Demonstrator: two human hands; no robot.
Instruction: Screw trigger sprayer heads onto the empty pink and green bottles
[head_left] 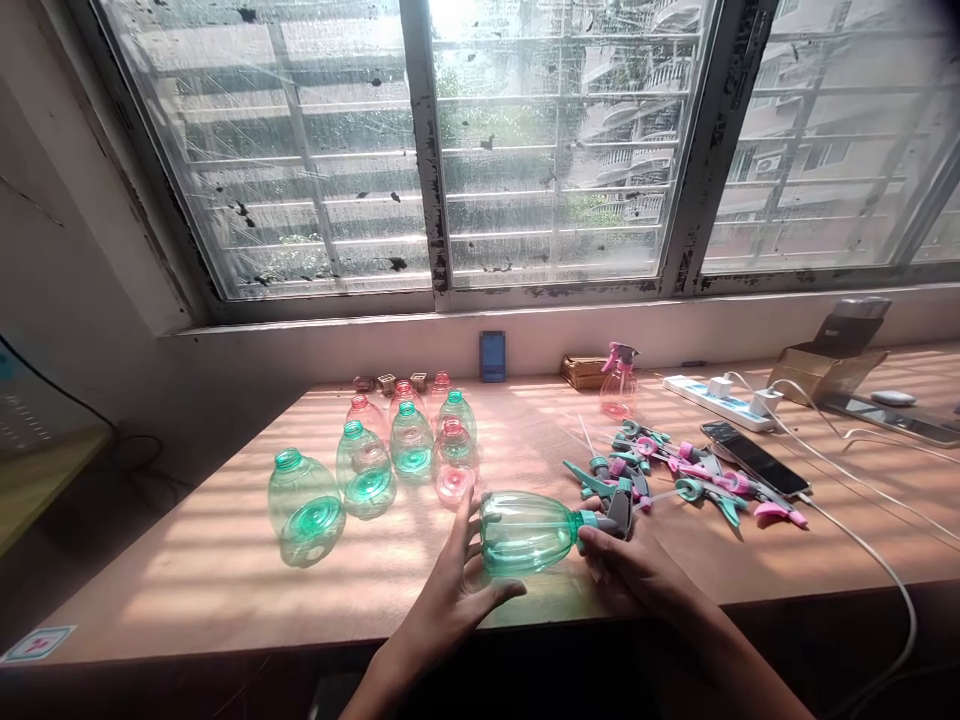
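A clear green spray bottle (525, 535) lies sideways in the air just above the table's front edge, its base to the left. My left hand (469, 585) cups that base, fingers behind it and thumb in front. At the other end, my right hand (622, 555) is closed around the neck, where a grey and teal trigger sprayer head (619, 510) sits on the bottle. A thin tube shows inside. Just beyond my right hand lies a pile of pink, teal and grey sprayer heads (675, 470). Left of my hands stand several headless green bottles (365, 470) and red bottles (454, 460).
A pink spray bottle (619, 385) with its head on stands at the back, beside a brown box (583, 372). To the right are a phone (754, 458), a white power strip (716, 402) and trailing cables (862, 535). A blue object (493, 357) leans against the wall.
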